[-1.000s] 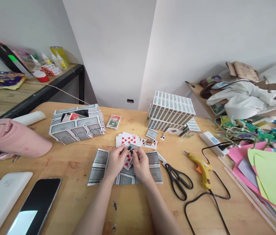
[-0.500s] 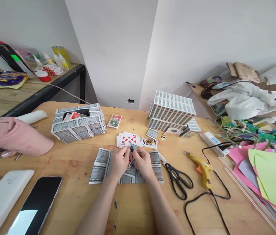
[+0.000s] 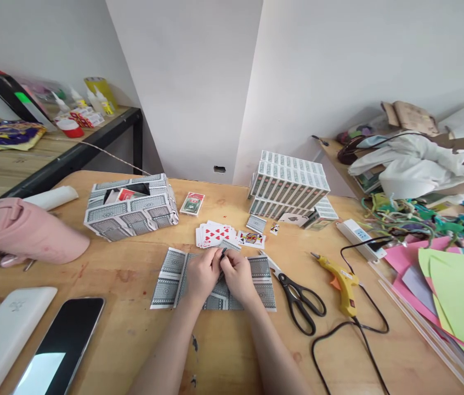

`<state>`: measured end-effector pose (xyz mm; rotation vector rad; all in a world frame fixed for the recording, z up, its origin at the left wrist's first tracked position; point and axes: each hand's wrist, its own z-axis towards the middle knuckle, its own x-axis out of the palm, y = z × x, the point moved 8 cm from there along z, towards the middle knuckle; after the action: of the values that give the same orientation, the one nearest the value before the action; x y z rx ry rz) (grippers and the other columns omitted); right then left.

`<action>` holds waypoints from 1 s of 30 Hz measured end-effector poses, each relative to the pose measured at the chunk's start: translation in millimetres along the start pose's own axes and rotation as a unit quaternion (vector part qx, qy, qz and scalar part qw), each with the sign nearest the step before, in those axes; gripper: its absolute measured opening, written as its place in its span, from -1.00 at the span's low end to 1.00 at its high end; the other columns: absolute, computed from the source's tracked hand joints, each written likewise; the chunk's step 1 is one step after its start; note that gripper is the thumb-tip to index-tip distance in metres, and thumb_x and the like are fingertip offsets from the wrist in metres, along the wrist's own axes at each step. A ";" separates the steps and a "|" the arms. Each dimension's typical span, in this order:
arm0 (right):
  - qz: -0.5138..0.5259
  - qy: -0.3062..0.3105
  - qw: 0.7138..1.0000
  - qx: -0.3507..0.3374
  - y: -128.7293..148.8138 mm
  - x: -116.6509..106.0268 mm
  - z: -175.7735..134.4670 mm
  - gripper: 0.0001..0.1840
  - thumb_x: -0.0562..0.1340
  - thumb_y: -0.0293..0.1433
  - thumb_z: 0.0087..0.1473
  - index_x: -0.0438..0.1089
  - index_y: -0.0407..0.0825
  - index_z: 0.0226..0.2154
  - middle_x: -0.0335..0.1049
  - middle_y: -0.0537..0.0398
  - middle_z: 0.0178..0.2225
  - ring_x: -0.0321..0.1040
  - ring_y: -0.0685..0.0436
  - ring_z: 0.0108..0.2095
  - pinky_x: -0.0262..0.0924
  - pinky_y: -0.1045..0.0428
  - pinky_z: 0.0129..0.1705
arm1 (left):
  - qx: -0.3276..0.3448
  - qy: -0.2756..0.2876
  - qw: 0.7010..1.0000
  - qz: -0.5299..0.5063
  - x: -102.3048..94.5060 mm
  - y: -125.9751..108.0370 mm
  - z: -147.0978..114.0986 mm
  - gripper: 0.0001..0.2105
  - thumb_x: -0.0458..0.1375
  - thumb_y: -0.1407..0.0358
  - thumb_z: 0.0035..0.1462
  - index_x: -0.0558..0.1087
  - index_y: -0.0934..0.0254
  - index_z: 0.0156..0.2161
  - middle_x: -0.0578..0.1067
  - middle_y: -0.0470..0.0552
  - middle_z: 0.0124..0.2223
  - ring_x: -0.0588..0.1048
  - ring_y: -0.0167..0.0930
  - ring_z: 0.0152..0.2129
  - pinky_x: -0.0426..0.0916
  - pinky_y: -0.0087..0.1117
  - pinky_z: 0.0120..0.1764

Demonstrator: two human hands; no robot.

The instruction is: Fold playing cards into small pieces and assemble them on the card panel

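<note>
The left hand (image 3: 202,273) and the right hand (image 3: 238,274) meet close together, thumbs and forefingers pressed tip to tip, pinching a playing card (image 3: 220,285) between them. The fingers hide most of the card; a strip of dark patterning shows in the gap between the hands. The held card is above a flat panel of grey-backed cards (image 3: 261,269), set edge to edge on the surface (image 3: 125,334), which shows to either side of the wrists. A patterned card back (image 3: 231,245) pokes out just past the fingertips.

Beyond the hands lie a fanned pile of heart cards (image 3: 216,235), face up, and a face card (image 3: 250,240) beside it. Farther back are a loose grey-backed card (image 3: 255,223), a small cut card piece (image 3: 274,228) and a card box (image 3: 192,203) with a red and green front.

Near the panel's right edge lie black-handled scissors (image 3: 298,299), then a yellow glue gun (image 3: 342,285) with its black cord. At the back right stand stacked card boxes (image 3: 289,178); at the back left, an open-topped box covered in cards (image 3: 133,211). A pink tumbler (image 3: 30,230) and a smartphone (image 3: 61,343) are on the left.
</note>
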<state>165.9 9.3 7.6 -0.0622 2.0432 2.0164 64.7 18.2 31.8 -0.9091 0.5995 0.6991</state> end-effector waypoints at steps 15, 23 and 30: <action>0.119 0.118 0.981 0.096 -8.4 13.7 -8.6 -0.60 -0.05 -0.39 -0.11 0.36 -0.17 -0.26 0.09 0.34 -0.85 0.06 0.07 -0.86 -0.15 0.20 -0.81 | -0.089 0.036 0.992 -0.082 -3.9 12.3 4.7 -0.70 -0.06 0.24 0.14 0.42 0.31 -0.49 0.40 -0.08 -0.64 0.26 -0.54 -0.73 0.07 -0.53 -0.59; 0.139 0.157 0.973 0.101 -10.6 18.2 -11.0 -0.51 -0.06 -0.43 -0.14 0.30 -0.22 -0.14 0.18 0.31 -0.86 0.10 0.06 -0.85 -0.07 0.20 -0.77 | -0.117 0.044 0.987 -0.100 -2.3 19.5 5.0 -0.69 -0.05 0.23 0.12 0.40 0.31 -0.53 0.36 -0.11 -0.67 0.24 -0.55 -0.73 0.09 -0.54 -0.58; 0.191 0.149 0.965 0.102 -13.5 21.8 -9.1 -0.60 -0.04 -0.39 -0.07 0.28 -0.15 -0.17 0.19 0.30 -0.82 0.13 0.05 -0.80 0.03 0.18 -0.71 | -0.132 0.050 0.984 -0.109 0.8 26.9 7.7 -0.73 -0.06 0.24 0.13 0.43 0.28 -0.44 0.48 -0.05 -0.54 0.39 -0.50 -0.62 0.19 -0.54 -0.51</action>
<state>146.5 3.4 -10.3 0.0813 2.6148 2.0976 46.2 36.6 21.8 -1.2418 0.4928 0.5434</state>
